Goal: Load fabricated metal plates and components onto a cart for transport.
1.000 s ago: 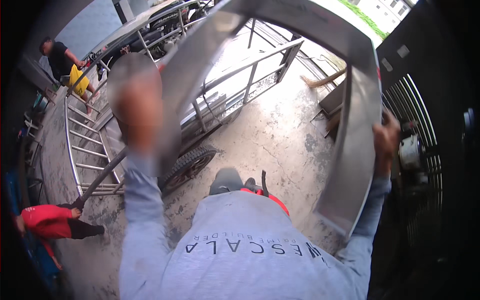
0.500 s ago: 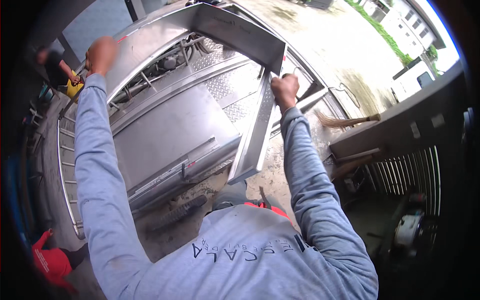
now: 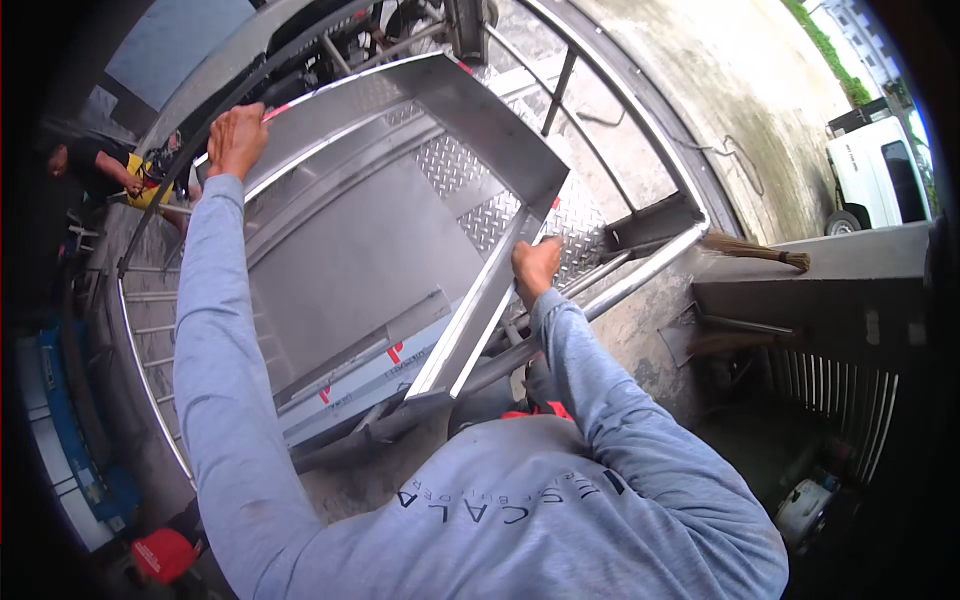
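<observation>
Both my hands hold a large bent sheet-metal frame (image 3: 505, 125), an angular U-shape with channel-like sides. My left hand (image 3: 236, 140) is closed over the top edge of its left side, arm stretched forward. Fingers wrapped, my right hand (image 3: 536, 268) grips the edge of the right side, near the far right corner. That right side slants back toward my waist. The frame is above a metal vehicle body with a smooth grey panel (image 3: 350, 240) and diamond-plate flooring (image 3: 455, 170). Whether it touches the body I cannot tell.
Metal tube rails (image 3: 640, 265) run along the right side and corner. A broom (image 3: 770, 252) lies beyond them, near a low wall (image 3: 850, 262). A person in a black top (image 3: 95, 165) sits at far left; a red cap (image 3: 165, 555) shows lower left. A white vehicle (image 3: 880, 170) stands outside.
The frame has come lower and nearer over the vehicle body, both hands still on it. My right hand has moved down and left; the view has shifted, showing more of the rails.
</observation>
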Available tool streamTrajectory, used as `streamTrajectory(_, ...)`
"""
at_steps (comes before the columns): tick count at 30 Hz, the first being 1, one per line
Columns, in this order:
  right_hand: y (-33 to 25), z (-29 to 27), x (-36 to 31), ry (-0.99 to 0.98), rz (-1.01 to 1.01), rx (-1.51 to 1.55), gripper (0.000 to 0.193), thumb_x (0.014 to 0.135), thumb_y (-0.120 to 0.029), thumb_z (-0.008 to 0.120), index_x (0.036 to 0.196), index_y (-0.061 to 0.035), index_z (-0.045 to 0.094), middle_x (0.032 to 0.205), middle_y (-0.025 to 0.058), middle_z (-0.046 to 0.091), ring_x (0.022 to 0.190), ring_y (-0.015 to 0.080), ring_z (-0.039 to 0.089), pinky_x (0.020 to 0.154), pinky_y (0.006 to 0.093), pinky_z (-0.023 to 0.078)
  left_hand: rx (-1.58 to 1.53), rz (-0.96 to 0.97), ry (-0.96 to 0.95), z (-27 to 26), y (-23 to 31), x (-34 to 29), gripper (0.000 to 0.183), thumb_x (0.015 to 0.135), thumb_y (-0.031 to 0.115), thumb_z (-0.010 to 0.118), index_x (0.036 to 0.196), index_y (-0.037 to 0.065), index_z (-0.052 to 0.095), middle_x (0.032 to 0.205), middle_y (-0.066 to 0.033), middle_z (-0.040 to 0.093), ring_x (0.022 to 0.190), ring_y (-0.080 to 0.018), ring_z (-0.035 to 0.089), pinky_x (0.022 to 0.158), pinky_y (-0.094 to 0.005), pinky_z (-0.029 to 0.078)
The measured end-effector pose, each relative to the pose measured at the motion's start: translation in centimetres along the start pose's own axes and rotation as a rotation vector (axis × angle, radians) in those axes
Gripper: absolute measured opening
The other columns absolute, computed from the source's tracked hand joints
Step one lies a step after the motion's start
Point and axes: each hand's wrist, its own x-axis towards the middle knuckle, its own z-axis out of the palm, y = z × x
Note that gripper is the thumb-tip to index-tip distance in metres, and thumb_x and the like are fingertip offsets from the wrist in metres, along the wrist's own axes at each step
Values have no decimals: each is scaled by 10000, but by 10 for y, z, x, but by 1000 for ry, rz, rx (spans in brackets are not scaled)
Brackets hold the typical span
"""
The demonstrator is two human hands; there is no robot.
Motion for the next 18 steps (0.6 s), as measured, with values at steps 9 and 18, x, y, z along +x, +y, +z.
streamTrajectory(9,34,16,65,-544,225,-105,789,796,9,674,1543,7,423,1347,328,651,1098,444,730,879,489,625,-186,58,-42,147,65,51,320,961,393,748,1013,77,730,935,-203,763,906,-434,737,776,-548,571)
streamTrajectory(18,54,73,149,-1113,-946,-1292,859,825,-163,784,1604,-142,423,1486,300,456,1400,499,503,1157,586,440,-427,176,140,263,95,3,215,912,282,819,999,124,701,857,-124,722,828,-393,710,696,-496,539)
